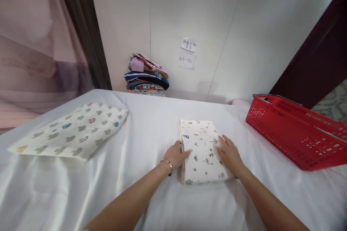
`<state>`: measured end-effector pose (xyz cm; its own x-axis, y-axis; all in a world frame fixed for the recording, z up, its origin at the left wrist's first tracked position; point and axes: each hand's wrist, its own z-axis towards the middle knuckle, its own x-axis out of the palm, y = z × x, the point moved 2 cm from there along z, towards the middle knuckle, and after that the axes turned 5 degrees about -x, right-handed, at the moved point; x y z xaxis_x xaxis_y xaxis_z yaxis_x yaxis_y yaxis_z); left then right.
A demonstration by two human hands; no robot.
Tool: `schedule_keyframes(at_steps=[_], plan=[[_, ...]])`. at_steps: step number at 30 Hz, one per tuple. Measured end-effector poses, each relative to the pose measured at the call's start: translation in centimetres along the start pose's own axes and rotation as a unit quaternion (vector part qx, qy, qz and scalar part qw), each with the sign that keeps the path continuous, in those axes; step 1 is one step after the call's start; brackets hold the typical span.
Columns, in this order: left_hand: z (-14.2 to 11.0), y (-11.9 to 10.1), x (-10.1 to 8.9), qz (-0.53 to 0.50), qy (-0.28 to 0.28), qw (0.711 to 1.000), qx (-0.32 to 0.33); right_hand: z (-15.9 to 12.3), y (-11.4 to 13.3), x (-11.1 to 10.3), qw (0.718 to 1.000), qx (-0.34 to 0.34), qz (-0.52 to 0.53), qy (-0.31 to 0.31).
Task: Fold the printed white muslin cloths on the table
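Note:
A folded white cloth with small printed figures [200, 149] lies on the white-covered table [141, 195] in front of me. My left hand [176, 155] rests against its left edge, fingers curled along the fold, a bracelet on the wrist. My right hand [230, 153] lies flat on the cloth's right side with the fingers stretched out. Neither hand lifts the cloth.
A larger folded white cloth with grey cloud shapes [73, 131] lies at the left. A red plastic basket [298, 137] stands at the right edge. A stack of folded colourful clothes [148, 75] sits against the back wall, beside two paper notes [187, 53].

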<state>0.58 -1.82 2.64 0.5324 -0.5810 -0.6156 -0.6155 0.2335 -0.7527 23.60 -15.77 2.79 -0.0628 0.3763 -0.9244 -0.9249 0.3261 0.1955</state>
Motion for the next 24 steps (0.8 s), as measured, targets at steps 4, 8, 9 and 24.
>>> schedule_keyframes(at_steps=[4,8,9,24], plan=[[-0.4,-0.3,0.2,-0.037,-0.026,0.999,0.021,-0.5,3.6,0.4,0.995,-0.091,0.010,0.047],[-0.4,-0.4,0.7,-0.168,0.003,0.986,0.008,-1.2,5.8,1.6,0.989,-0.128,0.017,0.069],[-0.3,-0.5,0.8,-0.211,0.012,0.978,-0.002,-1.3,6.0,1.8,0.989,-0.131,0.015,0.062],[0.3,-0.6,1.4,-0.474,0.194,0.842,-0.168,-1.6,5.7,2.1,0.990,-0.127,0.018,0.051]])
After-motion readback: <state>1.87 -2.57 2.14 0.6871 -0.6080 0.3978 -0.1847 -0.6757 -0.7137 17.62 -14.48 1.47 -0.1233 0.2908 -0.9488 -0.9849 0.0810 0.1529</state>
